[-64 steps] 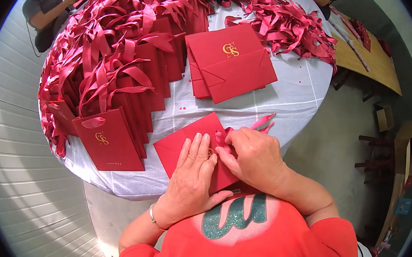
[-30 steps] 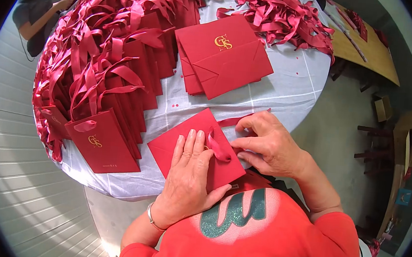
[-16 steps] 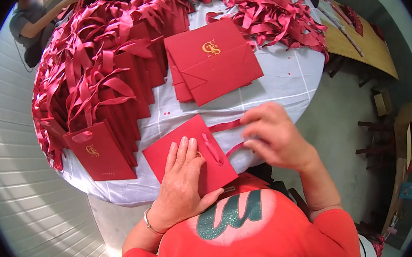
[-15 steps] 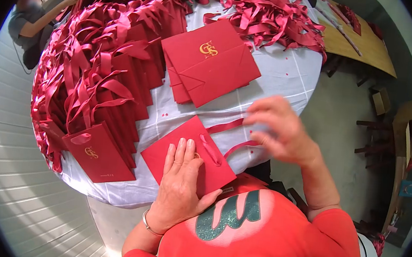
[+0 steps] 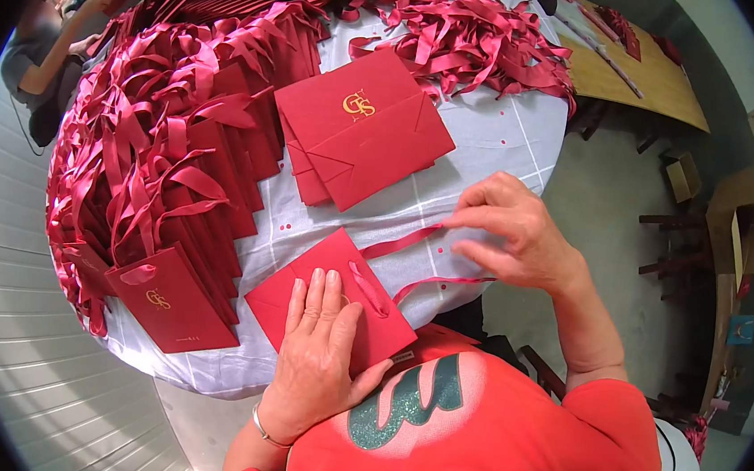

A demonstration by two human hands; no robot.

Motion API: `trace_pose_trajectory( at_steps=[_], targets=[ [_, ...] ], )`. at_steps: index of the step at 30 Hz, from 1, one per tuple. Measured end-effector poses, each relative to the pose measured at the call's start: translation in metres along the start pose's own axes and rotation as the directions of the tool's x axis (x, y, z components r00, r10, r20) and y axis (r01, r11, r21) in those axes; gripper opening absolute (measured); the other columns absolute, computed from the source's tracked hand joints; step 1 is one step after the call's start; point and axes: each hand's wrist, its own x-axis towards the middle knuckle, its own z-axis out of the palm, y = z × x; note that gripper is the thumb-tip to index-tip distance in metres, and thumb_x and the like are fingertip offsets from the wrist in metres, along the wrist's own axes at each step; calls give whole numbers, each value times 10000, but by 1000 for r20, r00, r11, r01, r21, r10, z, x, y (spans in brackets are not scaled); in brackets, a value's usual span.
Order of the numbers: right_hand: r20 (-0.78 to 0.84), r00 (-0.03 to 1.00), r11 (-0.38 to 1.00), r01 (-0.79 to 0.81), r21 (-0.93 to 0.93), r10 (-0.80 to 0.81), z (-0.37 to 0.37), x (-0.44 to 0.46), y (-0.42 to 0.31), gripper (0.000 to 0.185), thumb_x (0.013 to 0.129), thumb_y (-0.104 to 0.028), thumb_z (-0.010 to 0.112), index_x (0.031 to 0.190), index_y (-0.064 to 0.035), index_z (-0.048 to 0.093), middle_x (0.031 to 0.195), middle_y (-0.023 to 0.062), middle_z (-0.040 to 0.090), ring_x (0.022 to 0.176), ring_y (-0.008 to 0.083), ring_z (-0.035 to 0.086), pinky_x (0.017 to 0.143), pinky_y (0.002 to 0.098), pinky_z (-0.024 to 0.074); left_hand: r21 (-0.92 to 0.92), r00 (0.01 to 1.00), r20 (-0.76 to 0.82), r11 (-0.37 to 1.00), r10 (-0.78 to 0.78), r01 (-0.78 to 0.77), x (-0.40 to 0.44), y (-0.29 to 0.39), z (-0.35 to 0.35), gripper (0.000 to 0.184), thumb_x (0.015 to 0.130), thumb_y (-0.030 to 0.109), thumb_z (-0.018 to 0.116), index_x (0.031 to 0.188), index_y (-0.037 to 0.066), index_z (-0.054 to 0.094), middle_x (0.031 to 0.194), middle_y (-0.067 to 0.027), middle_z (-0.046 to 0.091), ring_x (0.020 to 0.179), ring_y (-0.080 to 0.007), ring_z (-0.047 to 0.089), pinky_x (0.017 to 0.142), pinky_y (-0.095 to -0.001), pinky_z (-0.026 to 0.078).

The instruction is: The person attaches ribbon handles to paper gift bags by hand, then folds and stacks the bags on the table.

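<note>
A red paper bag lies flat and turned at the table's near edge, a ribbon loop on its face. My left hand rests flat on it, fingers stretched. Two ribbon ends run from the bag to the right. My right hand is raised beside them, thumb and fingers apart; the upper ribbon's end reaches its fingertips, and whether it is gripped is unclear. Beyond the bag sits a small stack of folded red bags with a gold logo on top.
Rows of red bags with ribbon handles fill the left of the white-clothed table. Loose ribbons are heaped at the back. A person at the far left handles something red. A wooden table stands at the back right.
My right hand has moved from the bag's ribbon out to the right, and the ribbon ends now trail across the cloth. My left hand stays on the bag. The view has shifted somewhat.
</note>
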Motion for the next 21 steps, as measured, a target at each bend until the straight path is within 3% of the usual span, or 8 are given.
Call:
trace_pose_trajectory(
  at_steps=[2, 6, 11, 13, 16, 21],
  targets=[
    [150, 989, 997, 2, 73, -13, -10, -2, -9, 288, 717, -63, 794, 996, -86, 727, 963, 64, 644, 901, 253, 600, 803, 361, 478, 22, 1000, 14, 1000, -8, 8, 0, 0, -3, 669, 706, 326, 836, 1185, -39, 544, 1408, -353, 450, 1383, -486, 378, 1168, -566, 253],
    [209, 976, 996, 79, -49, -68, -2, -12, -2, 192, 713, -68, 790, 882, -86, 702, 901, 26, 639, 879, 227, 597, 786, 364, 464, -14, 1000, 16, 1000, -7, 8, -1, -2, -7, 651, 719, 323, 822, 1190, -35, 553, 1415, -347, 448, 1382, -484, 381, 1167, -575, 249],
    [106, 991, 993, 91, -80, -82, 3, 1, 8, 196, 709, -74, 792, 878, -101, 697, 898, 17, 641, 863, 228, 605, 769, 365, 465, -29, 1000, 7, 1000, 3, -3, -3, -4, -5, 637, 723, 315, 818, 1189, -32, 556, 1421, -343, 447, 1383, -481, 381, 1169, -579, 245],
    [100, 982, 977, 174, -123, -162, 12, 4, 15, 233, 698, -73, 801, 910, -99, 709, 893, 27, 646, 823, 240, 613, 743, 367, 478, -19, 1000, 1, 1000, -4, 4, -4, -4, -3, 642, 719, 321, 823, 1187, -27, 555, 1424, -340, 445, 1385, -482, 379, 1169, -583, 242],
    [60, 995, 996, 83, -39, -80, 14, 2, 23, 232, 705, -75, 776, 925, -85, 701, 897, 52, 638, 849, 266, 620, 757, 388, 507, -16, 1000, -5, 1000, -2, 2, -6, -7, 2, 650, 716, 328, 827, 1188, -25, 553, 1427, -338, 442, 1385, -486, 376, 1168, -588, 241],
    [74, 992, 991, 110, -73, -105, 19, 9, 21, 308, 688, -8, 766, 983, -77, 715, 880, 75, 625, 769, 268, 609, 683, 378, 498, -16, 1000, -6, 1000, 3, -3, -7, -8, 3, 660, 715, 332, 829, 1193, -26, 549, 1431, -336, 438, 1388, -486, 371, 1169, -590, 240]
  ],
)
